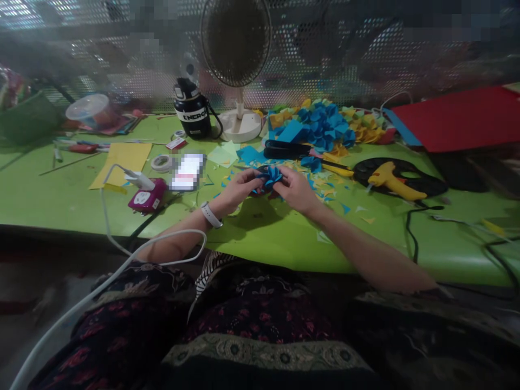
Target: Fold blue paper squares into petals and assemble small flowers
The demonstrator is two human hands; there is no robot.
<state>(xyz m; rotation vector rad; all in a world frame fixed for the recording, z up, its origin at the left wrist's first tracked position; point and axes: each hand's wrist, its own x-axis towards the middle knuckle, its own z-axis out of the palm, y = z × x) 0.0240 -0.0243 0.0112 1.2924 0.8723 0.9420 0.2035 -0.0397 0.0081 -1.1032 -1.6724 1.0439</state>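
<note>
Between my two hands is a blue paper flower (273, 176), held a little above the green tabletop. My left hand (244, 187) pinches its left side, with a pale watch band on that wrist. On the other side, the fingers of my right hand (296, 188) are closed on the petals. Something dark shows just below the flower, too shaded to name. Around the hands lie blue and yellow paper scraps (325, 187). Beyond them rests a black-handled tool (288, 149), and to the right a yellow glue gun (396, 181) lies on a black palette-shaped piece.
At the back stand a fan (239, 122), a black bottle (193, 116) and a heap of blue and yellow paper pieces (325, 124). Left are a phone (187, 172), a tape roll (161, 162) and a purple plug adapter (148, 197). A white cable (162, 238) crosses my left forearm.
</note>
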